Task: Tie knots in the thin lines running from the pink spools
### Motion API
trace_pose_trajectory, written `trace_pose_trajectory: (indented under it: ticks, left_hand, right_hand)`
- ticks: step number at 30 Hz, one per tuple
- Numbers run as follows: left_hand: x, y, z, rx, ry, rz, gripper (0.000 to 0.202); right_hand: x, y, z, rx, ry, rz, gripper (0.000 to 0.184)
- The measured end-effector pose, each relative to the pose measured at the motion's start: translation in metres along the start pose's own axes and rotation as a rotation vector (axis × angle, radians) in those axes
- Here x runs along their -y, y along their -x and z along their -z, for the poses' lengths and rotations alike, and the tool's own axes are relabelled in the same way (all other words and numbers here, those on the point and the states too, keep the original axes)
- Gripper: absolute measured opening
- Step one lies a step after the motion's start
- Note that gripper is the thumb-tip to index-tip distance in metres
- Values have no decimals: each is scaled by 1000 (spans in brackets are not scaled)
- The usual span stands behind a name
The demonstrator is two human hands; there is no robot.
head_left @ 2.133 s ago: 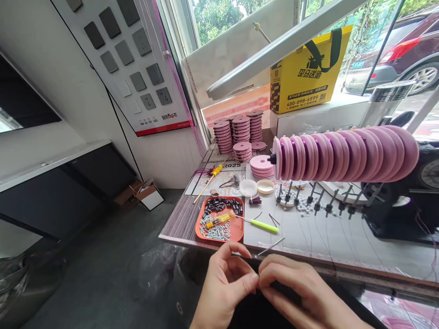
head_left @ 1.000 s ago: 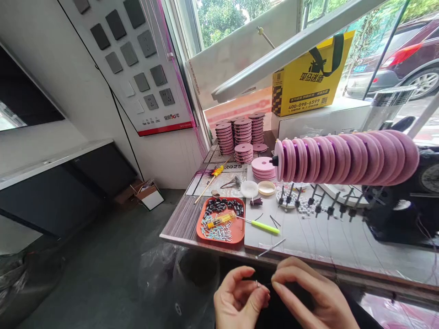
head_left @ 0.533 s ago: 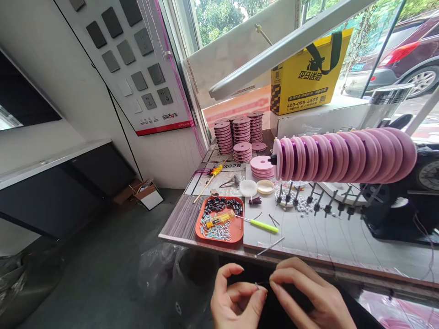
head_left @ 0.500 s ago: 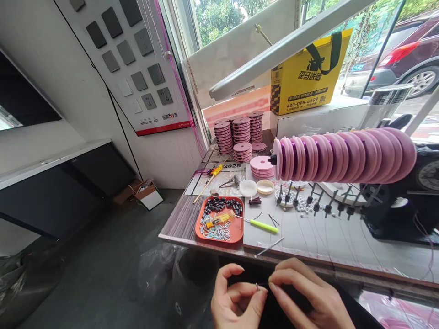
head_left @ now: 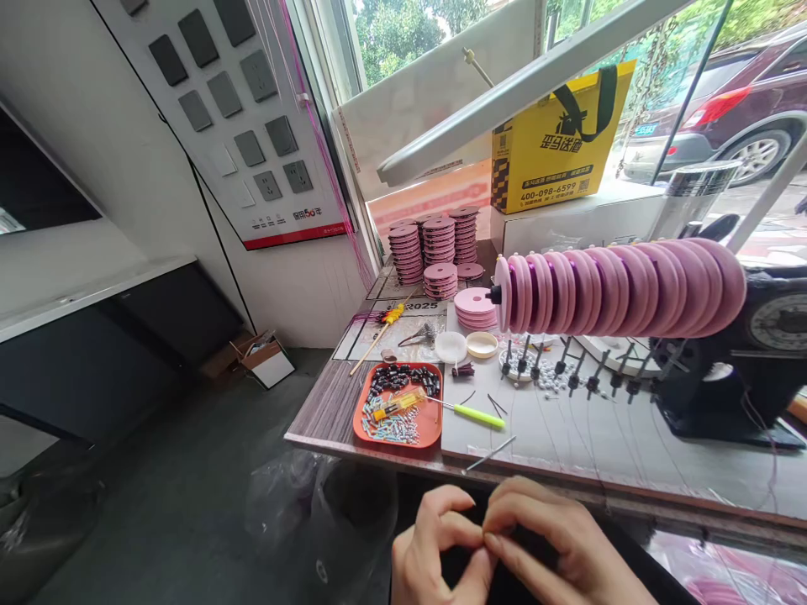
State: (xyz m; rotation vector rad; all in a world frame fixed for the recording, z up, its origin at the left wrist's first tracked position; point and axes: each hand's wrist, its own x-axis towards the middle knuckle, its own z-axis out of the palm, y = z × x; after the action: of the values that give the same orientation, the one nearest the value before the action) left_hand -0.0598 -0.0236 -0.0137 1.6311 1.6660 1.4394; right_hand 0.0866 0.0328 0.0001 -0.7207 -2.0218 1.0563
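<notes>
Your left hand and right hand touch, fingers curled; I can't tell how tightly, or on what. Likely something tiny and light: pinch its end.

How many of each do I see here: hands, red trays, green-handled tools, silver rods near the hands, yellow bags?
Hands: 2 (left hand, right hand)
Red tray: 1
Green-handled tool: 1
Silver rod near the hands: 1
Yellow bag: 1
Total: 6
</notes>
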Motion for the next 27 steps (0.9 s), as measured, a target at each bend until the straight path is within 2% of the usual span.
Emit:
trace_pose_trajectory:
  ticks: [2, 4, 8, 12, 15, 18, 23, 27]
  left_hand:
    - [1, -3, 1, 2, -22, 49, 47]
    - [4, -5, 1, -29, -76, 9, 41]
    - [16, -7, -4, -58, -224, -242, 26]
    - [23, -16, -15, -69, -511, -559, 39]
    - [23, -23, -23, -40, -680, -689, 47]
    - [24, -20, -29, -31, -702, -713, 51]
    - [30, -3, -40, -78, -693, -627, 58]
    - [25, -15, -38, -43, -713, -634, 59]
  right_hand:
    - [-1, -2, 2, -80, 76, 47, 14]
    - [-5, -4, 3, -160, 159, 77, 13]
    - [-12, -7, 4, -204, 271, 90, 12]
    - [-16, -6, 8, -304, 292, 104, 9]
    - [-18, -2, 14, -373, 301, 76, 8]
    - [-19, 0, 19, -422, 304, 27, 7]
    - [-19, 0, 21, -447, 296, 10, 8]
    - [-18, -2, 21, -424, 310, 13, 8]
